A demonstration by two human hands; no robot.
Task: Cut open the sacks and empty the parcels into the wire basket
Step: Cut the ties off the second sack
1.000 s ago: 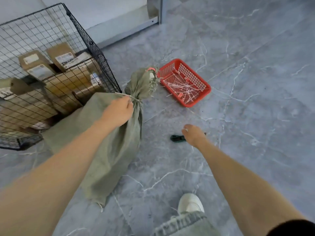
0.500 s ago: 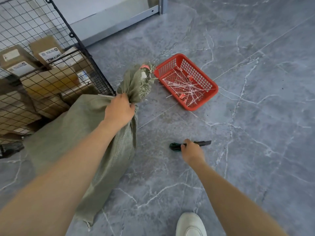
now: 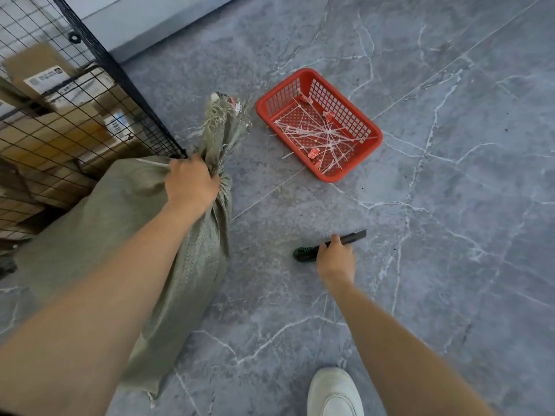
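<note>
A grey-green woven sack (image 3: 99, 235) leans against the black wire basket (image 3: 126, 85) on the left. Its neck is tied with a white cable tie, and the frayed top sticks up above the tie. My left hand (image 3: 190, 183) grips the sack's neck at the tie. A utility knife (image 3: 327, 247) with a green handle and dark blade end lies on the floor to the right. My right hand (image 3: 333, 259) is down on it, fingers curled round its middle. Cardboard parcels (image 3: 45, 73) fill the wire basket.
A small red plastic basket (image 3: 369, 127) holding several cut white cable ties and red tags sits on the grey marble floor beyond the knife. My white shoe (image 3: 333, 391) shows at the bottom edge. A metal rail runs along the wall at the top left.
My right hand has reached down to the knife and closed round it. My left hand keeps its grip on the sack's neck. The camera has dropped closer to the floor.
</note>
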